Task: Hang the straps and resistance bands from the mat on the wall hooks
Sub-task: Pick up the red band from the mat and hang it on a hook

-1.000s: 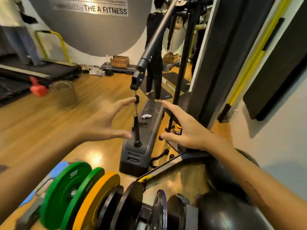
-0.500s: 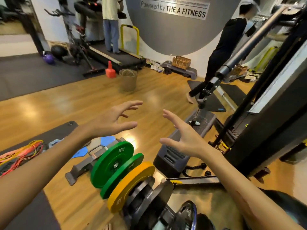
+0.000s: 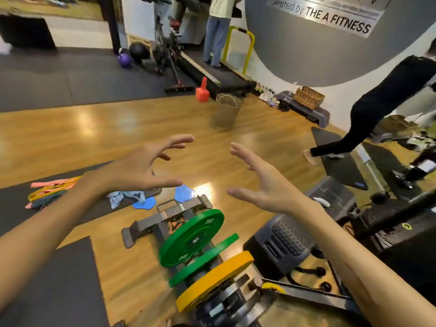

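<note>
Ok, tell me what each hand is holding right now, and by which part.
Nothing. The left hand and right hand are both open and empty, fingers spread in the air above the floor. The resistance bands lie untouched on the mat.

The wall sign (image 3: 330,16) reads "Powered by THE A FITNESS"; the green plate (image 3: 192,237) shows "10".

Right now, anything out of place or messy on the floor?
Yes: the resistance bands lie in a loose tangled heap on the black mat at left, not hung. A crumpled blue cloth sits at that mat's edge.
</note>
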A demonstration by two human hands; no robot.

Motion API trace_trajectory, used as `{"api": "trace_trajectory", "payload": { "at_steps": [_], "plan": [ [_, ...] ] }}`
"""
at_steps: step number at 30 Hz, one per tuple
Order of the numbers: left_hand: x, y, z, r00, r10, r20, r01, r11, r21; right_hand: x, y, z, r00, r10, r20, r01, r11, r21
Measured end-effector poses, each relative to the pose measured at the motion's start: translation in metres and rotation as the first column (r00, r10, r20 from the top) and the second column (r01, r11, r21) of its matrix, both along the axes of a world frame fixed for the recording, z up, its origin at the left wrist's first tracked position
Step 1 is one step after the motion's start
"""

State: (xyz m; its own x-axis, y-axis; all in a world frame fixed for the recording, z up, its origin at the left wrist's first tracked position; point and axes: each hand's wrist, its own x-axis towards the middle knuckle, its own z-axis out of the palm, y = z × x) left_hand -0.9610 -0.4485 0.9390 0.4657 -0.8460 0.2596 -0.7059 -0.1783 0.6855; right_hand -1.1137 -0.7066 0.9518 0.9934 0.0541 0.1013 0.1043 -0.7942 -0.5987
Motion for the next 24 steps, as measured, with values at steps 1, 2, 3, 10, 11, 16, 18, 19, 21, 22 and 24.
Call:
{"api": "trace_trajectory", "payload": {
  "at_steps": [1,2,3,10,11,16,18,19,21,22,24],
  "plan": [
    [0.013,0.011,-0.001,0.999,0.03,-0.023,-0.03,1.0,0.002,0.019,0.006,-0.003,1.0,0.024,-0.002,-0.024,1.0,0.002],
    [0.026,0.023,-0.002,0.996,0.065,-0.053,-0.065,0.998,0.005,0.037,0.013,-0.006,0.999,0.046,-0.005,-0.046,0.999,0.003],
    [0.037,0.035,-0.002,0.992,0.102,-0.077,-0.102,0.995,0.01,0.054,0.018,-0.009,0.998,0.067,-0.008,-0.067,0.998,0.002],
    [0.087,0.12,-0.009,0.932,0.353,-0.087,-0.35,0.936,0.043,0.161,0.062,-0.034,0.968,0.252,-0.004,-0.251,0.966,0.062],
    [0.088,0.129,-0.011,0.924,0.374,-0.085,-0.371,0.927,0.051,0.171,0.067,-0.039,0.96,0.282,0.001,-0.281,0.958,0.057],
    [0.097,0.181,-0.034,0.834,0.538,-0.122,-0.538,0.842,0.041,0.23,0.104,-0.065,0.907,0.421,-0.012,-0.418,0.903,0.103],
    [0.102,0.2,-0.043,0.791,0.591,-0.155,-0.592,0.805,0.049,0.252,0.121,-0.075,0.892,0.45,-0.04,-0.44,0.885,0.154],
    [0.105,0.211,-0.047,0.775,0.611,-0.165,-0.611,0.79,0.053,0.264,0.13,-0.079,0.881,0.468,-0.066,-0.451,0.874,0.179],
    [0.116,0.232,-0.056,0.747,0.643,-0.172,-0.645,0.762,0.047,0.291,0.147,-0.087,0.859,0.502,-0.098,-0.481,0.858,0.182],
    [0.122,0.24,-0.06,0.735,0.656,-0.172,-0.659,0.751,0.044,0.304,0.154,-0.089,0.852,0.513,-0.105,-0.493,0.853,0.171],
    [0.141,0.261,-0.071,0.707,0.682,-0.186,-0.687,0.725,0.047,0.338,0.176,-0.095,0.842,0.526,-0.121,-0.506,0.847,0.166]
  ]
}}
